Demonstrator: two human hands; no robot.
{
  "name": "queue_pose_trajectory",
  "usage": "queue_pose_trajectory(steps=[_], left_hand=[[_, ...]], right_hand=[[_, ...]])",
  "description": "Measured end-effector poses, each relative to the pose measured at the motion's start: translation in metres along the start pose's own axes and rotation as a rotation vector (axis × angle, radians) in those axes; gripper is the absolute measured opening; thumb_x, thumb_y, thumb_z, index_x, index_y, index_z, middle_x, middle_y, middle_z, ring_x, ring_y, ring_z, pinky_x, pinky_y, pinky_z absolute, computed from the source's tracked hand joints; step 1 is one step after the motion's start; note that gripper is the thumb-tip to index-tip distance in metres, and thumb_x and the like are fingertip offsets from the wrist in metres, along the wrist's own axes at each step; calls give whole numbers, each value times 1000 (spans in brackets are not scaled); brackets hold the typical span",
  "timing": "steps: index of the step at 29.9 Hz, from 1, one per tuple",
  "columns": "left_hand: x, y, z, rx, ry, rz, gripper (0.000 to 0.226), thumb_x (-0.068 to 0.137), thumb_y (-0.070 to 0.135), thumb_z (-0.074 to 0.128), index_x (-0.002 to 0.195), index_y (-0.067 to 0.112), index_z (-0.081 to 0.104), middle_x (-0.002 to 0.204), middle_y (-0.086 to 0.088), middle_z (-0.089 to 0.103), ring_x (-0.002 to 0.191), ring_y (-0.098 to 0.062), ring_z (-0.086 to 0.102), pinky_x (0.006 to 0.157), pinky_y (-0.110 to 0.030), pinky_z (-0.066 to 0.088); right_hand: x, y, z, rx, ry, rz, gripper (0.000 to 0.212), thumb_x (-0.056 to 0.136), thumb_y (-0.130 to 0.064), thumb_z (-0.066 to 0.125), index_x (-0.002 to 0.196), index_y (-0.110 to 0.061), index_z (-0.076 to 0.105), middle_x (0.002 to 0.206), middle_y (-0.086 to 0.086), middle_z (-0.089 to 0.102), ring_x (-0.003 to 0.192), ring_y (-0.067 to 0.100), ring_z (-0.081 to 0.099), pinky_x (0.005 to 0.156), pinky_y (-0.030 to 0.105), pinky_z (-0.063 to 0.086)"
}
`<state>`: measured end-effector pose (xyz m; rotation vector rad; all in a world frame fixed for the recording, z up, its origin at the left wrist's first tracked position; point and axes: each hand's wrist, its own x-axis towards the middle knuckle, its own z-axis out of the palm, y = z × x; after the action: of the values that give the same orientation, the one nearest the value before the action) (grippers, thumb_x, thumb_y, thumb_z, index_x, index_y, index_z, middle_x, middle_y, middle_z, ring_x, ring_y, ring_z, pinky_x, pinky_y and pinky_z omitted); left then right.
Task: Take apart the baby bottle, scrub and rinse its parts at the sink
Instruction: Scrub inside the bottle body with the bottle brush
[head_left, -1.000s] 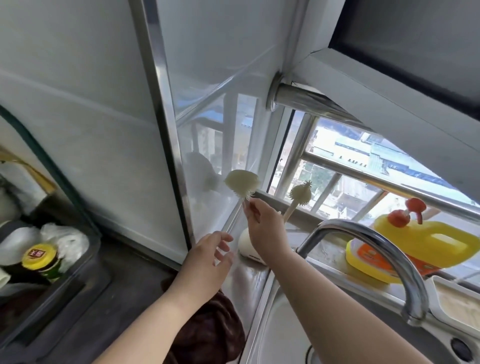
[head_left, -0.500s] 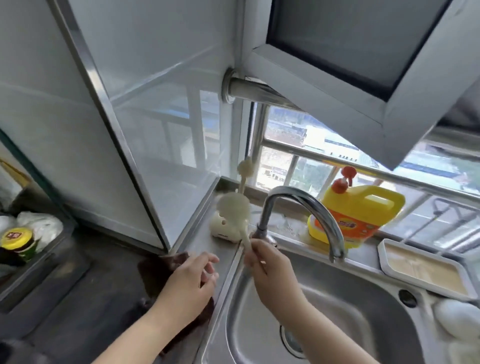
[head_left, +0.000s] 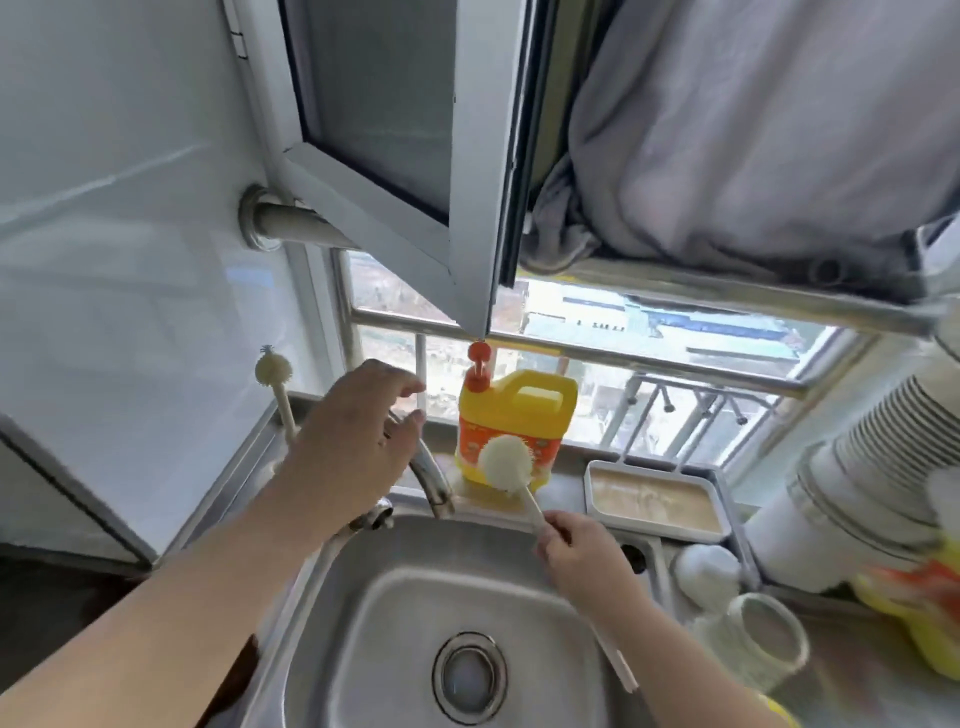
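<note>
My right hand (head_left: 579, 548) grips the thin handle of a cream bottle brush (head_left: 503, 464) over the sink's back edge. Its round head stands in front of the yellow detergent jug (head_left: 519, 415). My left hand (head_left: 358, 447) hovers above the faucet (head_left: 435, 480) with fingers straight, reaching toward the jug's red pump and holding nothing. A clear bottle body (head_left: 763, 636) lies on the counter right of the steel sink (head_left: 384, 597). Beside it is a white rounded part (head_left: 706, 566). A smaller brush (head_left: 274, 370) stands upright at the back left corner.
A white tray (head_left: 654, 501) sits on the ledge right of the jug. Stacked paper cups (head_left: 857, 483) rise at the far right. An open window sash (head_left: 467, 208) hangs just above the jug, with grey cloth (head_left: 753, 130) draped on a rail.
The view swung right over the sink. My right hand carried the brush from the left corner to in front of the jug. My left hand rose from the counter over the faucet.
</note>
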<state>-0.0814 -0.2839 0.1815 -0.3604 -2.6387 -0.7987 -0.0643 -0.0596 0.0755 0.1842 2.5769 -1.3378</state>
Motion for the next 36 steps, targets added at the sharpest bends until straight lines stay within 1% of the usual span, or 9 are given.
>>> queue_pose_trajectory(steps=[5, 9, 14, 19, 21, 23, 25, 28, 36], left_hand=[[55, 5, 35, 56, -231, 7, 36, 91, 24, 56, 126, 13, 53, 128, -2, 54, 116, -18, 51, 95, -25, 36], [85, -3, 44, 169, -395, 12, 48, 94, 27, 52, 138, 10, 40, 144, -5, 42, 129, -19, 43, 103, -25, 32], [110, -13, 51, 223, -567, -46, 48, 98, 22, 44, 144, 11, 34, 142, -10, 44, 124, -24, 48, 92, -23, 36], [118, -13, 53, 298, -645, -51, 48, 97, 15, 41, 144, 16, 34, 128, -16, 54, 116, -31, 51, 85, -28, 38], [118, -15, 56, 318, -660, -48, 57, 92, 6, 41, 146, 21, 31, 130, -16, 53, 119, -32, 49, 98, -34, 36], [120, -19, 58, 358, -685, -56, 69, 85, 0, 39, 148, 26, 26, 140, -10, 47, 128, -29, 42, 114, -52, 17], [122, -22, 59, 396, -693, -45, 74, 83, -1, 38, 149, 29, 22, 150, -4, 36, 135, -25, 36, 113, -61, 3], [121, -25, 58, 386, -696, -38, 78, 82, -2, 38, 149, 32, 19, 155, 1, 25, 137, -21, 33, 112, -63, -1], [120, -21, 56, 410, -701, -22, 76, 82, -1, 37, 149, 30, 18, 154, 7, 26, 140, -18, 29, 110, -66, -3]], right_hand=[[22, -35, -19, 229, -66, 28, 17, 97, -6, 46, 103, -1, 61, 72, 9, 60, 50, 6, 54, 50, 15, 48], [40, -54, -20, 222, -52, 1, 19, 97, -9, 45, 104, -15, 62, 80, 7, 65, 58, 10, 56, 59, 20, 51], [56, -64, -12, 246, -40, 37, 21, 98, -12, 44, 108, -16, 63, 79, 3, 63, 57, 10, 49, 56, 21, 47], [57, -68, -8, 367, -81, 77, 20, 99, -10, 43, 100, -15, 62, 73, 2, 58, 52, 8, 42, 48, 18, 41], [56, -68, -7, 406, -82, 81, 20, 99, -10, 43, 96, -19, 61, 71, 1, 58, 50, 7, 41, 48, 18, 40], [55, -67, -5, 425, -74, 81, 21, 99, -10, 43, 94, -21, 60, 71, 1, 58, 49, 6, 41, 48, 18, 40], [54, -67, -5, 439, -68, 81, 22, 99, -9, 43, 94, -21, 60, 70, 1, 58, 48, 6, 40, 48, 19, 39], [53, -68, -6, 475, -68, 86, 21, 99, -8, 43, 95, -20, 60, 70, 2, 58, 46, 5, 40, 45, 17, 37], [51, -67, -4, 466, -79, 111, 23, 98, -9, 44, 113, -9, 61, 67, 0, 57, 48, 6, 40, 48, 18, 39]])
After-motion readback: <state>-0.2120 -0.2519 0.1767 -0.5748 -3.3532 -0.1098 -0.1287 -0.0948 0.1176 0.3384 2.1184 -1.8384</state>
